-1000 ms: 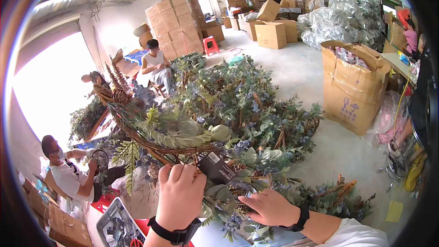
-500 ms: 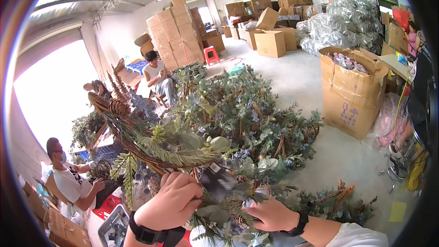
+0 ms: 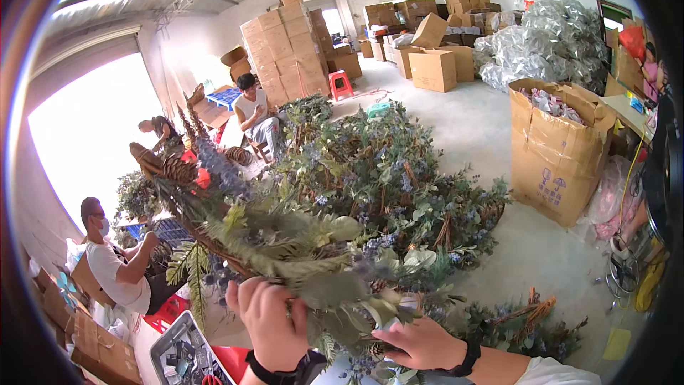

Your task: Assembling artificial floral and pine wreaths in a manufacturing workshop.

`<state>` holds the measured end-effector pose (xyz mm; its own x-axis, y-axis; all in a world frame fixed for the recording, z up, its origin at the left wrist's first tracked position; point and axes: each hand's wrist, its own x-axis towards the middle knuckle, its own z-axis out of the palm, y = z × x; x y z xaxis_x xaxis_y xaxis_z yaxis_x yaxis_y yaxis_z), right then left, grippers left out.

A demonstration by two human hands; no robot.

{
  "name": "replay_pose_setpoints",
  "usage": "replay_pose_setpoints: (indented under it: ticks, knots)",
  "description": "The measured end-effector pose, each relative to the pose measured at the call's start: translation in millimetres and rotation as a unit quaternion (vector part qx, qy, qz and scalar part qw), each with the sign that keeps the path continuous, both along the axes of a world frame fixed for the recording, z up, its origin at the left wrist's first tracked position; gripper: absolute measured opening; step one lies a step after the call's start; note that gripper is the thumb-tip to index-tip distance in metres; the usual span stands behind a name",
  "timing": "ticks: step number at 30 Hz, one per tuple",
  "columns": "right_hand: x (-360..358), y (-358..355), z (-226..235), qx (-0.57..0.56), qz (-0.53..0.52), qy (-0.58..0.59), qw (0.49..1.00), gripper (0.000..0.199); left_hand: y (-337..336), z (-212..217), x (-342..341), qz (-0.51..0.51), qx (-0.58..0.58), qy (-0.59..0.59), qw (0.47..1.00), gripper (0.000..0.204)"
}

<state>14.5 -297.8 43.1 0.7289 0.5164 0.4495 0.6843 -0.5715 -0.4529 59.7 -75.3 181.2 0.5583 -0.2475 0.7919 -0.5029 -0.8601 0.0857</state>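
A large wreath [image 3: 285, 242] of brown twigs, pine sprigs, green leaves, blue berries and pine cones stands tilted close in front of me, partly blurred. My left hand [image 3: 274, 321] has its fingers curled over the lower left part of the wreath's twig ring. Lower down on the right, my right hand [image 3: 427, 342] grips the greenery with the thumb on the near side; its other fingers are partly hidden. One pine cone [image 3: 179, 169] sits at the wreath's upper left end. A dark band circles each wrist.
Many more wreaths [image 3: 377, 178] are heaped on the floor ahead, with another bunch [image 3: 527, 324] at the right. A grey bin [image 3: 158, 351] of small dark tags and red-handled scissors [image 3: 211, 379] stands lower left. Seated people [image 3: 117, 271] work at left. A large carton [image 3: 556, 157] stands right.
My left hand has turned more upright on the wreath's ring. The black tag seen near it before no longer shows. The view has shifted, bringing more of the grey bin into sight.
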Motion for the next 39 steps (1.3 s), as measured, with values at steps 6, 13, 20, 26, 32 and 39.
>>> replay_pose_setpoints:
  ticks: [6,13,20,26,32,39]
  knots:
    - [3,10,1,-0.006,0.008,-0.056,0.998,0.047,11,-48,25,0.131,-0.183,-0.075,0.971,0.014]
    - [-3,8,-3,0.045,-0.001,-0.072,0.996,0.041,10,-38,3,0.012,-0.061,-0.187,0.980,0.012]
    - [8,-10,-10,-0.018,0.038,0.007,0.999,0.049,41,-31,-1,0.009,0.116,-0.029,0.993,0.021]
    - [4,6,-2,0.038,0.029,-0.097,0.994,0.047,51,-82,-4,0.001,-0.394,-0.025,0.919,0.022]
    - [0,13,-4,0.001,0.092,-0.103,0.990,0.045,85,-93,-34,0.223,-0.252,0.007,0.942,0.026]
    - [13,-5,-15,0.015,0.118,-0.047,0.992,0.050,61,-4,-61,0.033,0.123,0.084,0.988,0.026]
